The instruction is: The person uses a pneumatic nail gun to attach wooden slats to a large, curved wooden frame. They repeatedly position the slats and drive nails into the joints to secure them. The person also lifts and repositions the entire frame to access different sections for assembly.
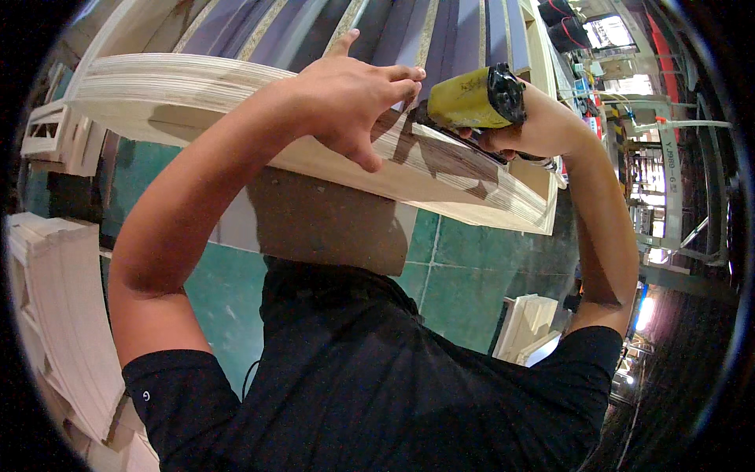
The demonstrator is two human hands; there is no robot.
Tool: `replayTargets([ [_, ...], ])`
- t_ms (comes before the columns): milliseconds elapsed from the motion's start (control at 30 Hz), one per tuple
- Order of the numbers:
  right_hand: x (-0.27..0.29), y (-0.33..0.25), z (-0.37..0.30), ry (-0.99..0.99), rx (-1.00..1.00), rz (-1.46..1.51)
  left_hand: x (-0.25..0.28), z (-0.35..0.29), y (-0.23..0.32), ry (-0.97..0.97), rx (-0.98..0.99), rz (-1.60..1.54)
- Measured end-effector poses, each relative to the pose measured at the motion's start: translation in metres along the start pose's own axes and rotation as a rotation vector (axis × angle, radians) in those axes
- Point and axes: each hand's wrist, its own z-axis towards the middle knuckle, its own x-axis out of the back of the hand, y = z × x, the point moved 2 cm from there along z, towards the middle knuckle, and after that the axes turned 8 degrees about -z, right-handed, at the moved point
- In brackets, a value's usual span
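My right hand is wrapped round a yellow and black nail gun, whose nose points left, close above the top edge of a pale wooden frame. My left hand hovers by the same edge with its fingers spread and nothing in it. Its fingertips come near the front of the nail gun; whether they touch the wood I cannot tell. Layered, plywood-like edges show along the frame's near side. Inside it, purplish-grey panels alternate with thin light strips. Shadows of hand and tool fall on the wood.
A brown board sits below the frame, in front of my body. Green floor shows beneath. Pale wooden pieces stand at the left, and another lies at the lower right. Metal racks and hoses line the right side.
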Motion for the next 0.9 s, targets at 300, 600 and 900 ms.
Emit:
replayTargets([
  [300,0.006,-0.001,0.008,-0.053,-0.069,-0.030,0.004,-0.001,0.001,0.023,-0.003,-0.002],
  [600,-0.002,-0.003,0.003,0.026,-0.035,-0.072,0.007,-0.003,0.000,0.010,-0.005,-0.004],
  [900,-0.002,-0.010,0.001,-0.060,-0.180,-0.048,0.003,0.000,-0.002,0.015,-0.008,-0.010],
])
